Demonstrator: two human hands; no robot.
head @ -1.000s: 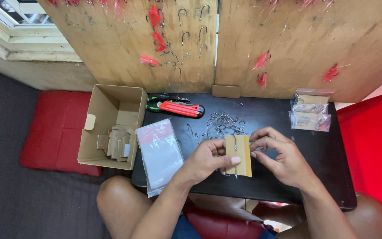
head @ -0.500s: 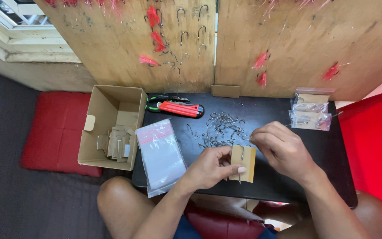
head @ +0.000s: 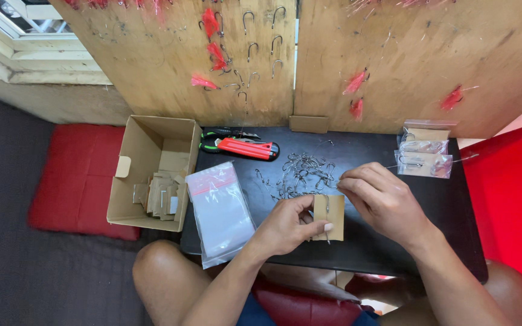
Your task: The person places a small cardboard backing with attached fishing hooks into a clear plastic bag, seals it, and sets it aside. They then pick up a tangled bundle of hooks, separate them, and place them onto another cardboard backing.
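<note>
One small tan cardboard card (head: 328,216), a metal hook lying on it, sits pinched in the left hand (head: 288,226); just beside it, the right hand (head: 382,199) curls fingers closed over the loose hook pile (head: 300,175), its grasp unclear.

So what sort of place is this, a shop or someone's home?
Probably a home workspace for packing fishing hooks: bare metal hooks heaped on a low black table, hooks with red feathers hung on leaning plywood boards, and clear zip bags beside the left hand.
</note>
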